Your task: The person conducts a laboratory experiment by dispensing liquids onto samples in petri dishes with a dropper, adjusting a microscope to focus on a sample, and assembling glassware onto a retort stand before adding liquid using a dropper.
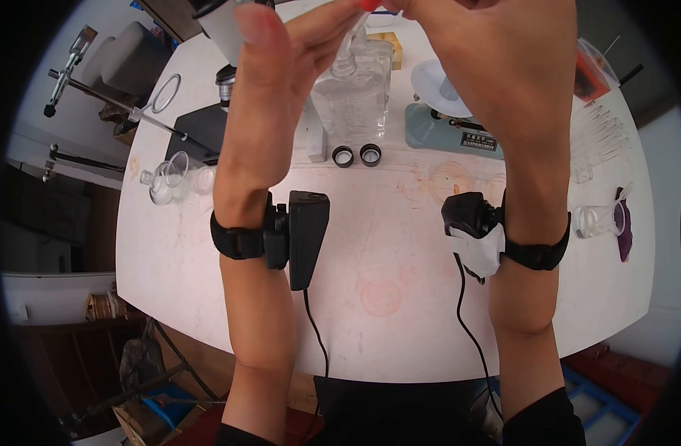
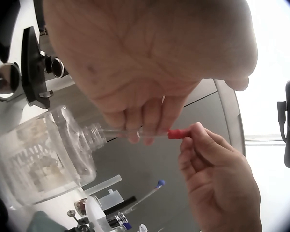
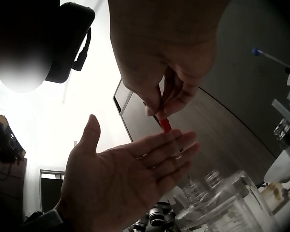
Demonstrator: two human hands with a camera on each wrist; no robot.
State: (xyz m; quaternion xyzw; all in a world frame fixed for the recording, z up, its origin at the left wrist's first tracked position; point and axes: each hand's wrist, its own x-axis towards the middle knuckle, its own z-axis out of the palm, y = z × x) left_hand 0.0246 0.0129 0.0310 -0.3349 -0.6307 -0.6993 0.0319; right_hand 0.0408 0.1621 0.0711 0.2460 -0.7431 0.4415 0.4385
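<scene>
My right hand (image 1: pixel 504 70) pinches the red rubber bulb (image 2: pixel 176 134) of a dropper between thumb and fingers. The dropper's clear glass tube (image 2: pixel 152 134) runs down toward a clear glass bottle (image 2: pixel 43 154), its lower end at the bottle's neck in the left wrist view. My left hand (image 3: pixel 128 171) is held up with the palm exposed and fingers extended, the fingertips right by the tube. In the head view the bottle (image 1: pixel 348 104) stands uncapped on the white table, with another clear bottle (image 1: pixel 377 56) close behind it.
Two black caps (image 1: pixel 343 156) (image 1: pixel 370 154) lie before the bottles. A balance (image 1: pixel 448 130) stands right of them, with a test tube rack (image 1: pixel 597 137) and beaker (image 1: pixel 597 221) farther right. Glassware (image 1: pixel 178 178) and a stand's rod (image 1: pixel 110 100) are at left, near a microscope (image 1: pixel 225 78).
</scene>
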